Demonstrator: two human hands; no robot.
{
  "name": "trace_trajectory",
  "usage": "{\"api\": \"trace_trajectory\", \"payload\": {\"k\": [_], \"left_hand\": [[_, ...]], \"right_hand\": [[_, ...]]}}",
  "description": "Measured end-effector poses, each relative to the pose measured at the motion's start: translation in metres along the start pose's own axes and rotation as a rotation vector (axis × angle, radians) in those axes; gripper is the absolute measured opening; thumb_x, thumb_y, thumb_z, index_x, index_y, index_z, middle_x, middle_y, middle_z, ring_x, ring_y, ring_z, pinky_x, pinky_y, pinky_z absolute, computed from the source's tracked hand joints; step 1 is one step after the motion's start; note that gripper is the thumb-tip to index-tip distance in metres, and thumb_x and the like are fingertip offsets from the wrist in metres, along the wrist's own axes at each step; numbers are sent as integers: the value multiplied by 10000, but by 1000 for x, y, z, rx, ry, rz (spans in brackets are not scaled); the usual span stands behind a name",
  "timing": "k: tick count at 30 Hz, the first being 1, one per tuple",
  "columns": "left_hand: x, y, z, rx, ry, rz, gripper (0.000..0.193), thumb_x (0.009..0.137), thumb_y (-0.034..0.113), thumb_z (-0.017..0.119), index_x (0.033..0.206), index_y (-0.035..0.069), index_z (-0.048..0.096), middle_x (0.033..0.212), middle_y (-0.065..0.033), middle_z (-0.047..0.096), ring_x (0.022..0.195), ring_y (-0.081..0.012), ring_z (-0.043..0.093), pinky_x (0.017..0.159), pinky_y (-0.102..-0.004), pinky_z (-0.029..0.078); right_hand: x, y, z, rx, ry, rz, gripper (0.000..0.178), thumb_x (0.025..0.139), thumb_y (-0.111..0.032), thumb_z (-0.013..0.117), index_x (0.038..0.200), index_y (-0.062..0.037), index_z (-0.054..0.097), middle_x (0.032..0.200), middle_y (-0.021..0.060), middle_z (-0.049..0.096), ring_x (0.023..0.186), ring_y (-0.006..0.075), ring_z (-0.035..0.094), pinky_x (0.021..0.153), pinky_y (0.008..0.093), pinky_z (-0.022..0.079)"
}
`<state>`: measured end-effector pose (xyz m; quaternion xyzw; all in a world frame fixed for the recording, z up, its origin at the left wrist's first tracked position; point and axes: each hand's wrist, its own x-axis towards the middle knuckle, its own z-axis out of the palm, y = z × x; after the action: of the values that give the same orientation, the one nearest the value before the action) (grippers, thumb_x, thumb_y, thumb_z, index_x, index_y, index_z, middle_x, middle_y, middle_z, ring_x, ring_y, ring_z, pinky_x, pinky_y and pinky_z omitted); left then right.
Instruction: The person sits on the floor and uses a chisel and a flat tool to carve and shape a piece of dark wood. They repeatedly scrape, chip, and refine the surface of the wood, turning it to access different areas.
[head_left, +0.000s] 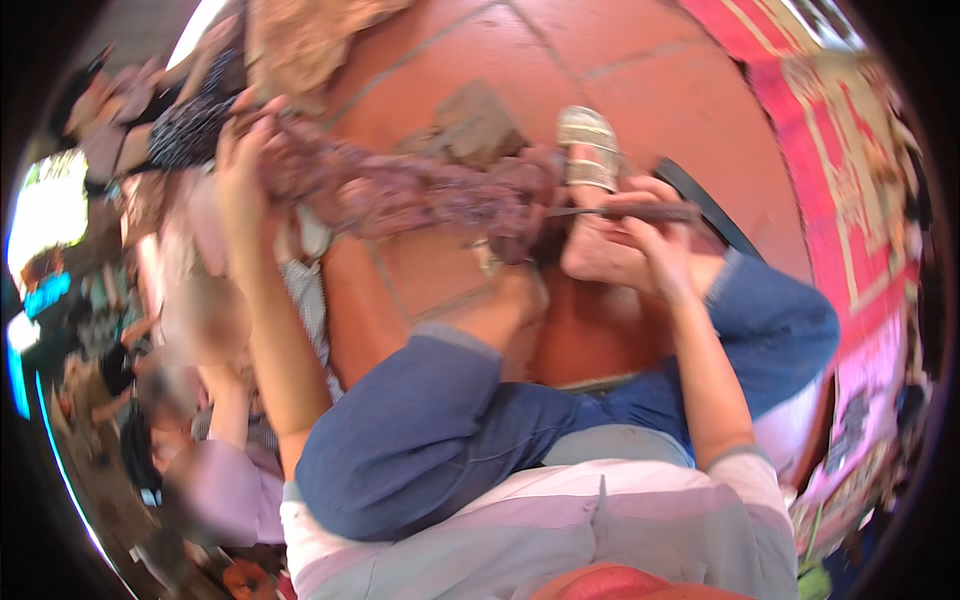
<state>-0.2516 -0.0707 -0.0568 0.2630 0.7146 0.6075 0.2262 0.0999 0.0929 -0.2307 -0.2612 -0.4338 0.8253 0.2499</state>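
Observation:
A long, knobbly purple-brown piece (430, 195), which looks like carved wood, stretches across in front of me above the tiled floor. My left hand (250, 150) is closed around its far left end, with that arm reached out. In my right hand (650, 225) is a slim tool with a dark handle (655, 211) and a thin metal blade, like a carving knife or chisel. Its tip points left, toward the right end of the knobbly piece; blur hides whether they touch. My bare foot (600, 255) is just below the tool.
A grey-brown block (475, 120) lies behind the piece. Nearby are a pale sandal (588, 140) and a dark, flat strip (705, 205). A brown sheet (310, 45) is at the back, a red patterned mat (840, 190) at right. Several people sit close on the left.

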Motion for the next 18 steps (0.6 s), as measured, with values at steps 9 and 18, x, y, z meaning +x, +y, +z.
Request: {"api": "trace_trajectory", "payload": {"k": [9, 18], "left_hand": [[12, 3, 3, 23, -60, -64, 483, 928, 162, 452, 1377, 29, 333, 1323, -162, 473, 1060, -336, 573, 908, -460, 480], [7, 4, 0, 22, -41, -60, 467, 923, 158, 458, 1356, 18, 355, 1300, -167, 487, 1041, -336, 581, 889, -448, 492]], "right_hand": [[-4, 16, 8, -187, 119, -143, 93, 796, -26, 673, 863, -42, 611, 917, 53, 637, 860, 117, 587, 798, 299, 461], [9, 13, 8, -422, -171, -352, 190, 778, -23, 652, 966, -41, 677, 984, 94, 675, 940, 201, 625, 827, 314, 479]]}}
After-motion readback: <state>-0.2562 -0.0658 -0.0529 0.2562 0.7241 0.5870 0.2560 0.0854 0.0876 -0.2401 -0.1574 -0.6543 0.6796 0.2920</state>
